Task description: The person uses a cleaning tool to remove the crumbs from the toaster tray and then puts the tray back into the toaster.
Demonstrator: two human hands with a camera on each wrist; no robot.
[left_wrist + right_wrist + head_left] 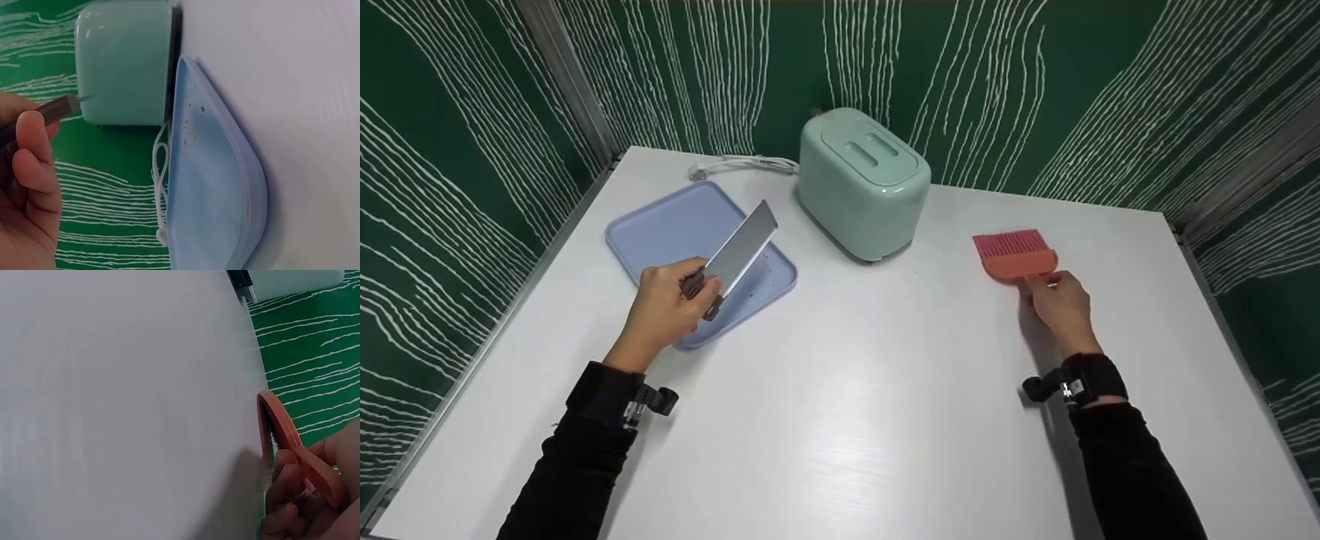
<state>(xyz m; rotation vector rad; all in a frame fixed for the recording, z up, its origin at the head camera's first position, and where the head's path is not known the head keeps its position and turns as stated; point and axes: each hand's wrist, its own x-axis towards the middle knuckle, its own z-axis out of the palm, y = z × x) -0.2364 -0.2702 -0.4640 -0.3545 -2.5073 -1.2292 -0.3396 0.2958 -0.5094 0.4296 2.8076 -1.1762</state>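
My left hand (667, 304) grips the dark end of a flat metal crumb tray (744, 244), which is tilted above a blue tray (667, 225). In the left wrist view, the thumb and fingers pinch that dark end (61, 108), and the metal shows only as a thin edge. Small brown crumbs (202, 109) lie in the blue tray. At the right, my right hand (1063, 304) holds an orange-red brush (1020, 262) by its handle, bristles pointing away from me. The right wrist view shows fingers curled around the brush handle (323, 475).
A mint-green toaster (859, 187) stands at the back middle of the white table (870, 420), close to the blue tray. Its white cord (746, 163) lies bundled behind the tray. Green walls (975, 90) with white lines surround the table's back and sides.
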